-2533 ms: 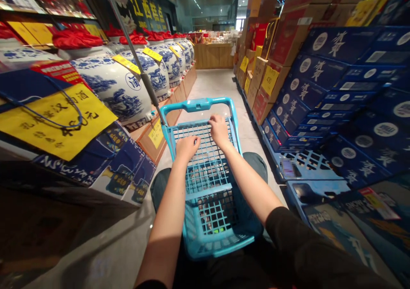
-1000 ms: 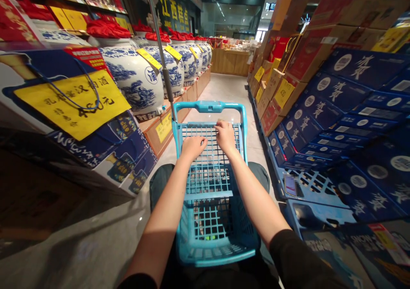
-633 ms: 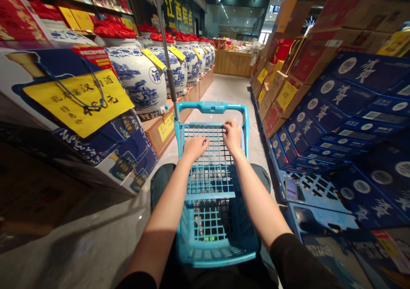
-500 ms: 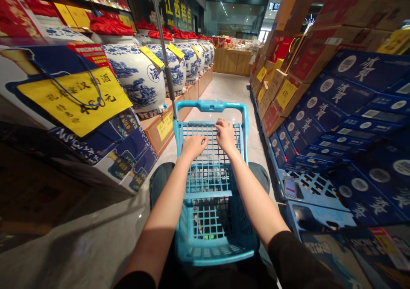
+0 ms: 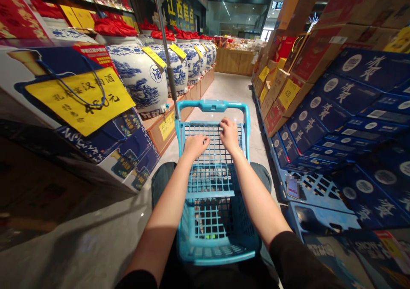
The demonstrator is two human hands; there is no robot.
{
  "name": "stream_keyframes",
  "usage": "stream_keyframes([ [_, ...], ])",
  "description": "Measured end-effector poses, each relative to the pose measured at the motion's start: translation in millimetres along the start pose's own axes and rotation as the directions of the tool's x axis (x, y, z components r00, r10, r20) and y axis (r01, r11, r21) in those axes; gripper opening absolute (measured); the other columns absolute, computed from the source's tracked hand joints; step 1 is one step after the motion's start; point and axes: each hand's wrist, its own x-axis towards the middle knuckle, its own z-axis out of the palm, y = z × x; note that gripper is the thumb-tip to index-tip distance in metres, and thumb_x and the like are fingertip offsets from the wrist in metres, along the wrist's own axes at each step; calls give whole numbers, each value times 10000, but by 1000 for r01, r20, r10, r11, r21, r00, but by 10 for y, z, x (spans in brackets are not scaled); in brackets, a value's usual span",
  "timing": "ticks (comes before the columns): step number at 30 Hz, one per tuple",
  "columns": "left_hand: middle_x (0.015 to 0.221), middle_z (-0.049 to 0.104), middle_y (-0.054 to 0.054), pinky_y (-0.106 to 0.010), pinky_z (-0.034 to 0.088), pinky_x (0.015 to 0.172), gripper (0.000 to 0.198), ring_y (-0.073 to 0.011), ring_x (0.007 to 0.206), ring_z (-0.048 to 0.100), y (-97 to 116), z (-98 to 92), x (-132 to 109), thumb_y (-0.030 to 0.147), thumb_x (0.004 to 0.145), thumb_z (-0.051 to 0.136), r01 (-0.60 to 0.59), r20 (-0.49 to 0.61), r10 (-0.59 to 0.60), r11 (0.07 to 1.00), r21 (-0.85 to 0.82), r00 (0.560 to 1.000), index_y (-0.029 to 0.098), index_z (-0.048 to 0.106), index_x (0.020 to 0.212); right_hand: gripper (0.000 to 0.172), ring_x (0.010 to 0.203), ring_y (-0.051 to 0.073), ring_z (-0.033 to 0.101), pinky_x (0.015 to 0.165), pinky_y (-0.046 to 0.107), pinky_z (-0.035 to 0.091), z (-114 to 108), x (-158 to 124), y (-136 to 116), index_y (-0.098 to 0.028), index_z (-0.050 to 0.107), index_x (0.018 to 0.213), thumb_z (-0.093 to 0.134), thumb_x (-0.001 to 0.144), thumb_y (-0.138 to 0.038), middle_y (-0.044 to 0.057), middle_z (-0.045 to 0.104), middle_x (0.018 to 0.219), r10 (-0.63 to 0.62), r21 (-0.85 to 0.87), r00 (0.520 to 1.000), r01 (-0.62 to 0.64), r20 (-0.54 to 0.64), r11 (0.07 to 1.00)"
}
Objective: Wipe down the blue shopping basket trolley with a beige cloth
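Gripping cart mesh (image 5: 208, 169), left hand (image 5: 196, 145) and right hand (image 5: 229, 135) curl; tag (image 5: 80, 98) perhaps reads 450元.

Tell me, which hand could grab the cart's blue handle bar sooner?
Probably the right hand: it rests higher on the mesh flap, closer to the handle bar than the left hand.

Basket (image 5: 213, 250) mid-aisle, goods both sides.
L hand (image 5: 196, 145) & R hand (image 5: 229, 134) on basket's mesh flap (image 5: 208, 169), R nearer its handle (image 5: 214, 106); jars (image 5: 141, 77) left of basket, stacked cartons (image 5: 336, 105) right of it, counter (image 5: 233, 62) far ahead.
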Motion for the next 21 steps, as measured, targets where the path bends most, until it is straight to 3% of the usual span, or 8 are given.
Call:
stream_keyframes([
  [3,1207,815,-84,-418,524,1031,400,-308,1157,750,5,-6,-4,355,1105,437,-7,4,7,1000,-19,1000,225,810,1166,416,1230,318,539,1146,497,439,-94,31,166,-158,778,1072,431,874,-44,175,662,1332,121,17,986,-120,-114,993],
  [5,1199,815,-91,-425,525,1036,401,-311,1155,752,7,-4,2,350,1104,437,-12,2,12,1000,-17,1000,219,811,1163,432,1239,316,545,1159,502,430,-80,22,160,-160,771,1104,438,859,-36,173,657,1348,106,22,987,-104,-118,994],
  [9,1199,812,-99,-431,533,1012,391,-320,1144,752,2,5,21,345,1095,446,-16,10,16,1000,17,1000,216,812,1136,591,1325,311,526,1185,493,424,79,-20,-88,-150,728,1289,448,799,24,159,633,1457,-129,33,987,126,100,991],
  [11,1204,811,-98,-425,533,1002,393,-319,1148,749,0,4,22,344,1097,441,-13,18,12,999,30,1000,215,810,1143,617,1350,309,517,1191,487,426,105,-13,-145,-146,708,1334,449,802,31,157,620,1485,-175,46,972,170,159,984],
  [17,1212,814,-79,-405,516,1029,395,-299,1163,746,8,0,2,353,1110,436,-5,11,5,1000,2,1000,227,804,1178,458,1230,306,560,1151,489,453,-65,36,109,-135,747,1145,404,873,-1,177,669,1345,28,43,995,-25,-92,999],
  [21,1199,814,-88,-400,521,1012,389,-299,1144,750,-5,24,19,353,1105,445,-15,3,15,1000,13,1000,228,807,1167,532,1257,301,554,1141,470,461,25,-17,-29,-141,740,1200,400,834,42,154,667,1391,-98,-15,995,98,29,995],
])
